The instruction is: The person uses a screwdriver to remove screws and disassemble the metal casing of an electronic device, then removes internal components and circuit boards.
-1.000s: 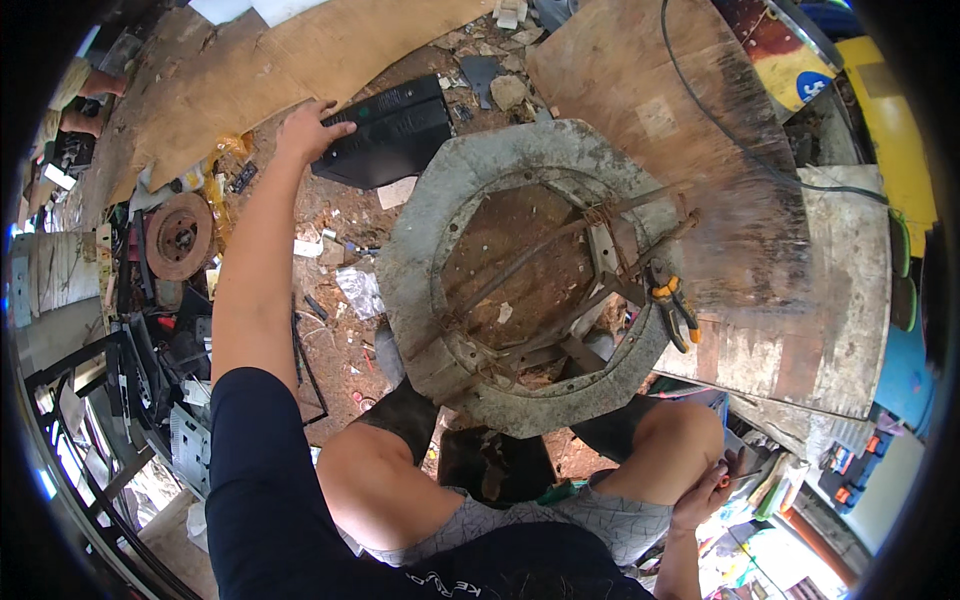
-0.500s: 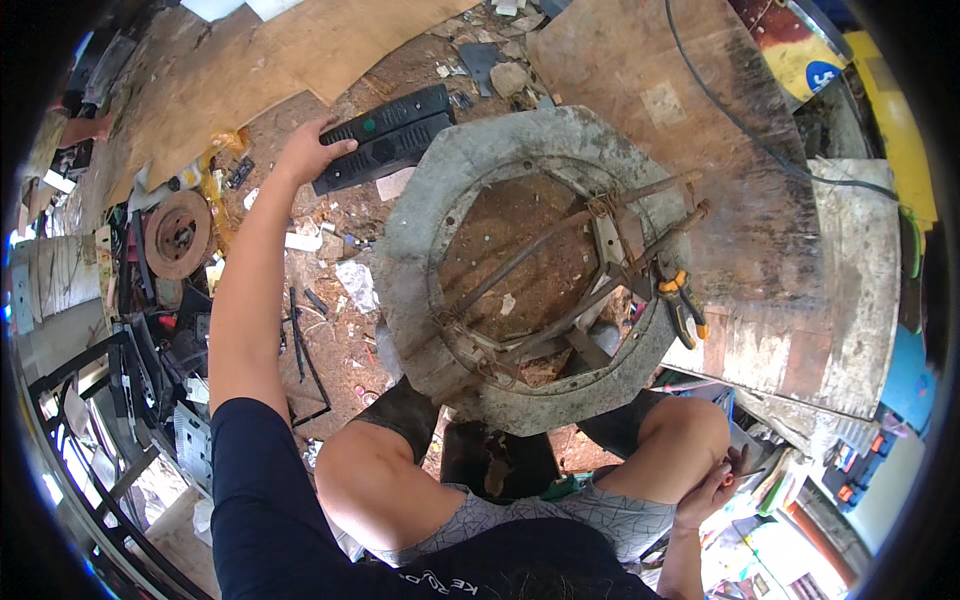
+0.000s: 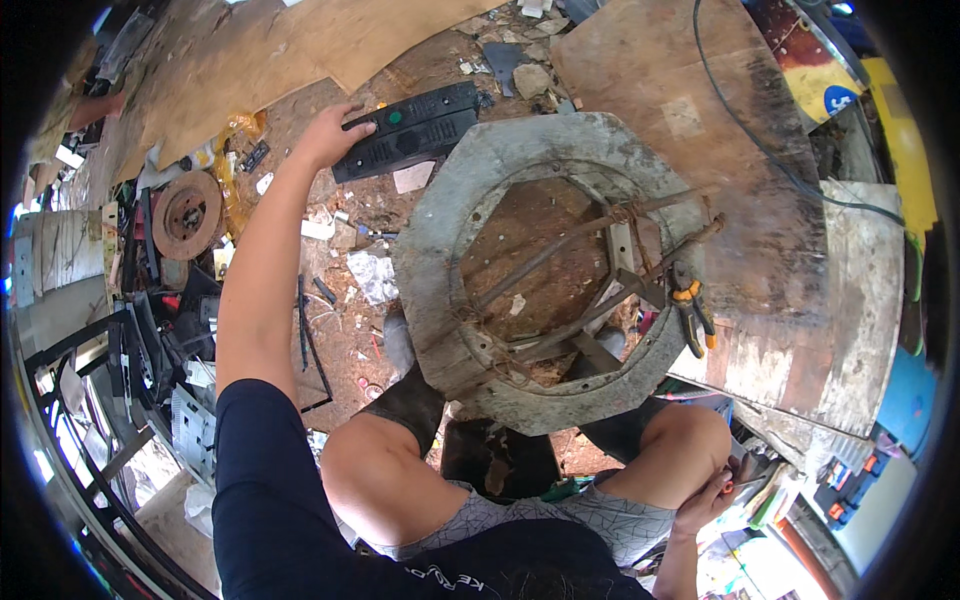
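My left hand (image 3: 336, 137) is stretched far forward, its thumb and fingers closed on the left end of a black vented plastic casing (image 3: 425, 130) that has a green round spot. The casing is low over the littered ground, beside a big grey eight-sided ring (image 3: 440, 240) that stands before my knees. Rusty rods (image 3: 545, 255) are tied across the ring with wire. Pliers (image 3: 693, 318) with orange and black handles hang at its right side. Beside my right knee, my right hand (image 3: 705, 503) is closed round a small tool with a red handle (image 3: 728, 487); its far end is blurred.
A rusty disc (image 3: 187, 215) and a heap of dark scrap lie at the left. Wooden boards (image 3: 700, 130) cover the right side, with a black cable (image 3: 745, 130) across them. Cardboard (image 3: 270, 70) spreads at the back. Another person's hand (image 3: 97, 110) shows at the far left.
The view has shifted slightly, so most things sit a bit further right. The black casing has tilted a little in my left hand. My right hand stays by the knee.
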